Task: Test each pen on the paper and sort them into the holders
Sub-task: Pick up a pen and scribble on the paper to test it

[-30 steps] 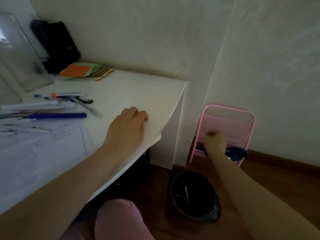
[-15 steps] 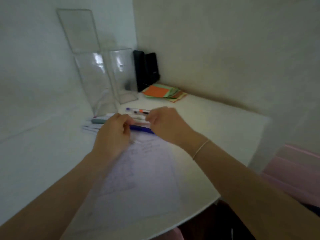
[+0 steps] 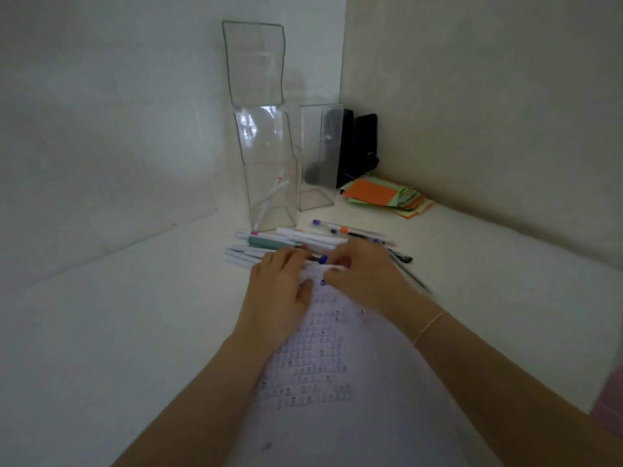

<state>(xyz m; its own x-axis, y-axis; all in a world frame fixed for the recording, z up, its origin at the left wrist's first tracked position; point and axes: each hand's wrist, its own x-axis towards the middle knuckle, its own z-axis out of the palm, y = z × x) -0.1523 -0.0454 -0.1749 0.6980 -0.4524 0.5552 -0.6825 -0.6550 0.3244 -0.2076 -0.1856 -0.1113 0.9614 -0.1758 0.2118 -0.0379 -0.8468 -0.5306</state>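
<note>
left hand (image 3: 281, 291) + right hand (image 3: 362, 281): both pinch one pen (image 3: 320, 260) | over paper (image 3: 313, 375) top edge | holders (image 3: 269, 170) at desk's far corner

Dim, flat, greenish-grey light throughout, no hard shadows. Brightest on the left wall (image 3: 101, 129); faint window reflection glinting in the tall clear holder (image 3: 266, 170). Darker toward the right wall and the corner. Motion blur over both hands, left hand (image 3: 279, 291) and right hand (image 3: 364, 281), and over the printed paper (image 3: 323, 365). Strong wide-angle bending of the desk edges; soft focus at the borders.
</note>
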